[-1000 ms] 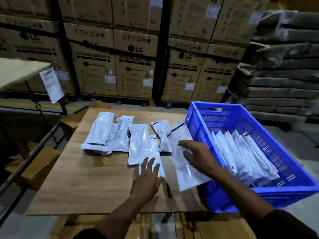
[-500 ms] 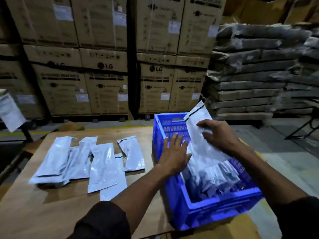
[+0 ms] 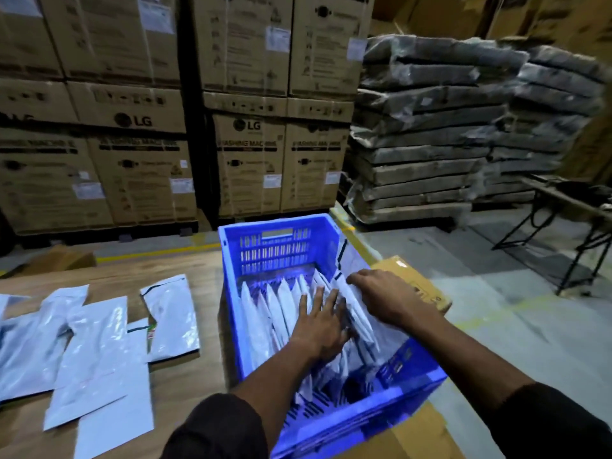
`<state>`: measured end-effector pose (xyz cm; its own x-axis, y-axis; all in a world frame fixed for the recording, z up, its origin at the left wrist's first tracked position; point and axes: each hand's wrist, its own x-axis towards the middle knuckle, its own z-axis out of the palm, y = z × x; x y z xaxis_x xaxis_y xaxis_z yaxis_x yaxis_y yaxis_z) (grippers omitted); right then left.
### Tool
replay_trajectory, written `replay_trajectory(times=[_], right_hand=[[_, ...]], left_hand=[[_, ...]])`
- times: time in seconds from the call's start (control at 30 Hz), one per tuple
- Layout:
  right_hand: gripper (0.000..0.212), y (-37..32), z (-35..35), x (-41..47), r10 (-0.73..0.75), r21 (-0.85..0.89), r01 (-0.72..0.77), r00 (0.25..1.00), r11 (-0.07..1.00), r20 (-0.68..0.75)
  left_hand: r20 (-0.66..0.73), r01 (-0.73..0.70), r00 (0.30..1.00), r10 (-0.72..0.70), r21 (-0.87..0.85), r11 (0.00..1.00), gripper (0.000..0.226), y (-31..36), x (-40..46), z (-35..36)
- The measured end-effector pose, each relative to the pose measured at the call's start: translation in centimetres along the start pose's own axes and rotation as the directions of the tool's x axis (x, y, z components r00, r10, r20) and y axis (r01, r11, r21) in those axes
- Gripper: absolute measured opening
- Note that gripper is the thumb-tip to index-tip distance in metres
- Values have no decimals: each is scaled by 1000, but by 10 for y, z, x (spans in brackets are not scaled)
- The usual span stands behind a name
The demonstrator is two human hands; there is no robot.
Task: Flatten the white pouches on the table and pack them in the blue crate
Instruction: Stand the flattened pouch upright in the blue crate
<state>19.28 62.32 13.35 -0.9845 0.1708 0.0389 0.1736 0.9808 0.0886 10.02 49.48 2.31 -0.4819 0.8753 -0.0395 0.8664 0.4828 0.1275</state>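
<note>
The right hand (image 3: 381, 298) grips a white pouch (image 3: 356, 309) by its upper part, fingers curled over the edge, and holds it on edge inside the blue crate (image 3: 281, 226). The pouch's long axis runs from its black-striped top, far and high against the crate's right wall, down and near toward the crate floor. It leans slightly to the right. Just left of it, the left hand (image 3: 319, 323) lies flat with fingers spread and straight, pressing against the row of packed pouches (image 3: 275, 306); it grasps nothing. That row stands on edge, filed from the crate's left wall rightward, each long axis running far to near like the held one.

The relation that matters is the gap. The slot for the held pouch lies between the left hand's fingertips and the crate's right wall, directly below the right hand's grip. The left hand looks to be holding the row back to keep that slot open, so the next move is probably a straight push down and near by the right hand, along the pouch's own length. If the left hand lets go too soon, the row may flop right and close the slot.

Well apart to the left, several loose pouches (image 3: 99, 342) lie flat and overlapping on the wooden table (image 3: 185, 376), not yet packed. The left hand is the nearer one to them.
</note>
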Motion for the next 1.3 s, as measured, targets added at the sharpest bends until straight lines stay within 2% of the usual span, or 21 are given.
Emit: replay_trajectory(times=[0.1, 0.2, 0.4, 0.53, 0.63, 0.83, 0.93, 1.1, 1.2, 1.3], right_hand=[[36, 4, 10, 1, -1, -19, 1, 1000, 1000, 1], [24, 6, 12, 2, 1, -47, -2, 1000, 999, -28], [23, 12, 13, 4, 39, -82, -43, 998, 996, -45], [26, 13, 14, 6, 40, -67, -42, 999, 997, -32], [29, 12, 16, 6, 27, -86, -28, 999, 996, -21], [35, 10, 29, 15, 23, -81, -21, 999, 997, 28], [32, 9, 42, 18, 16, -61, -13, 999, 998, 48], [24, -1, 57, 21, 35, -111, -22, 994, 994, 108], [20, -10, 61, 22, 97, -144, -82, 990, 986, 103], [19, -15, 58, 23, 133, -149, -117, 986, 982, 104]], left_hand=[[22, -38, 999, 38, 29, 999, 84, 8, 16, 4], [28, -81, 996, 82, -23, 996, 103, 19, 27, 7], [-41, -85, 996, 84, -36, 996, 119, 24, 46, 32], [-7, -38, 999, 38, 11, 999, 86, 21, 48, 32], [6, -3, 1000, 3, 44, 999, 77, 18, 44, 24], [38, 105, 993, -109, 88, 991, 79, 16, 38, 18], [32, 135, 990, -138, 82, 988, 68, 13, 34, 18], [29, 125, 991, -128, 74, 989, 70, 7, 26, 13], [24, 110, 993, -112, 68, 992, 72, 5, 24, 11], [26, 90, 996, -90, 19, 996, 85, 3, 19, 5]])
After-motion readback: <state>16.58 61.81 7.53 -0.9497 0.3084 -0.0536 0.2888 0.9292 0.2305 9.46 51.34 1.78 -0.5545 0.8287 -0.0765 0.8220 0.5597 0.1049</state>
